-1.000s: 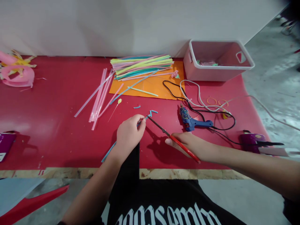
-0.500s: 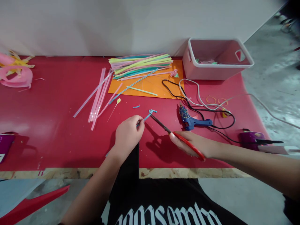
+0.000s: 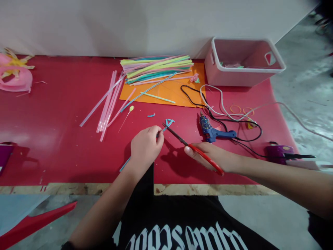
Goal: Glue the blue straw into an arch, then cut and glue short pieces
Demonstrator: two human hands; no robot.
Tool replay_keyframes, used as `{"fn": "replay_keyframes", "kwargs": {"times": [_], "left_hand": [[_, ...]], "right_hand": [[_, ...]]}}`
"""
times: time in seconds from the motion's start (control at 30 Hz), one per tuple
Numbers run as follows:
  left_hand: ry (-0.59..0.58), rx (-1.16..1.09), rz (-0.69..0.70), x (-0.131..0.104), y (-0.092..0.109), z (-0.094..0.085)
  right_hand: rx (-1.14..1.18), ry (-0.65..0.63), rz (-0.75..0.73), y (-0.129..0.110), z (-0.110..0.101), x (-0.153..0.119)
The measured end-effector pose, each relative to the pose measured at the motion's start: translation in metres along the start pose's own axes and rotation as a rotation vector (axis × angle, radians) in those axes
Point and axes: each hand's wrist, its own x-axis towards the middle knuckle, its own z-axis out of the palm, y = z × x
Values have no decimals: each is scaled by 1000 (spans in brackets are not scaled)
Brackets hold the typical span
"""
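Observation:
My left hand (image 3: 146, 145) is closed around a thin blue straw (image 3: 125, 164), whose long end sticks out below the wrist. Its other end pokes past my fingertips, between the blades of the red-handled scissors (image 3: 179, 139). My right hand (image 3: 212, 156) grips those scissors by the handles, blades pointing up and left. Short blue cut pieces (image 3: 170, 121) lie at the blade tips, and another blue snippet (image 3: 151, 115) rests on the table further left. A yellow bud on a thin stem (image 3: 131, 108) lies beyond my left hand.
Coloured straws (image 3: 156, 69) are piled on an orange sheet (image 3: 187, 99), with pink straws (image 3: 110, 100) to its left. A blue glue gun (image 3: 214, 131) and tangled cables lie right of the scissors. Behind stands a pink bin (image 3: 234, 76). A purple device (image 3: 279, 152) sits near my right forearm.
The scissor blades have shifted slightly left along the straw towards my left fingertips. One more short blue piece seems to lie by the blades. The whole view has tilted slightly.

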Motion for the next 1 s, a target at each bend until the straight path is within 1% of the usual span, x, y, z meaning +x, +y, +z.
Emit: {"fn": "replay_keyframes", "kwargs": {"times": [0.2, 0.3, 0.5, 0.6, 0.73, 1.0], "left_hand": [[4, 3, 11, 4, -2, 3], [3, 3, 6, 5, -2, 5], [-11, -5, -18, 7, -4, 7], [-18, -18, -39, 7, -4, 7], [-26, -42, -64, 7, -4, 4], [-38, -87, -89, 9, -5, 5]], "right_hand": [[55, 11, 45, 4, 0, 3], [45, 12, 54, 4, 0, 6], [41, -4, 26, 3, -2, 8], [65, 1, 1, 2, -3, 6], [96, -6, 4, -1, -5, 2], [69, -20, -40, 1, -2, 6]]}}
